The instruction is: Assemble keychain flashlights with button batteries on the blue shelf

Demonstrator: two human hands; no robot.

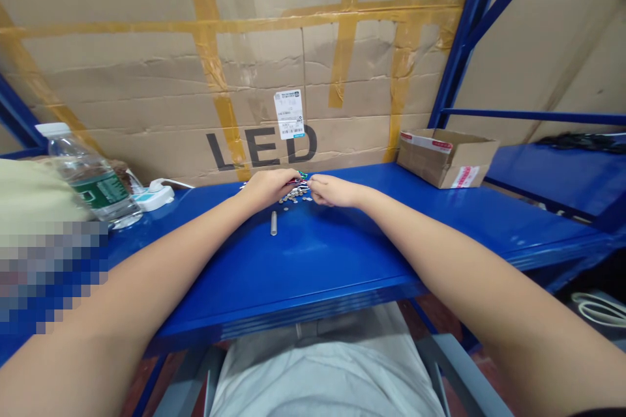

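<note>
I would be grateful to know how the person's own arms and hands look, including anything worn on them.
The left hand and right hand wear no gloves, with no watch or bracelet visible. Both forearms are bare; a dark edge in the bottom right corner is too cropped to identify.

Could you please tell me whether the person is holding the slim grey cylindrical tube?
No, the slim grey cylindrical tube lies on the blue tabletop, apart from both the left hand and the right hand.
</note>
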